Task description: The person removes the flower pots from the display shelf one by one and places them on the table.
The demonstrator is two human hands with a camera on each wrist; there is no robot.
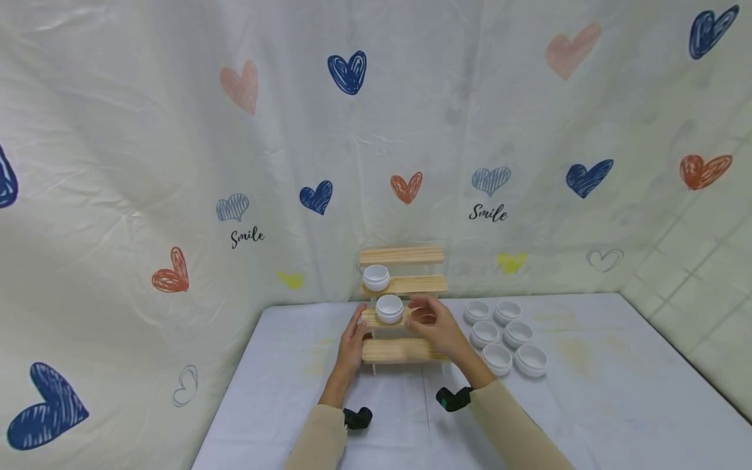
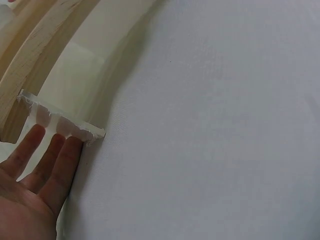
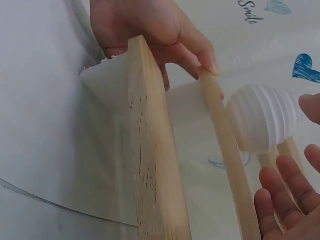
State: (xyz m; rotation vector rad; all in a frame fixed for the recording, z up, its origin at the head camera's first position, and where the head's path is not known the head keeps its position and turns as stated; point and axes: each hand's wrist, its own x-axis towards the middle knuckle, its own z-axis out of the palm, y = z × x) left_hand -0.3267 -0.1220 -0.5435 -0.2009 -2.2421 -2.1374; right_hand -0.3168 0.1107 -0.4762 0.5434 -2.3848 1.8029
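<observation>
Two hands are working at a stepped wooden rack (image 1: 402, 307): the left hand (image 1: 352, 343) is gripping its end, steadying it, while the right hand (image 1: 437, 326), fingers relaxed, is hovering beside the white jar (image 1: 390, 308) on the second step

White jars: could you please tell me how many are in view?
8: one on the rack's second shelf, one on the third, six on the table right of the rack. The right hand may hide another.
</observation>
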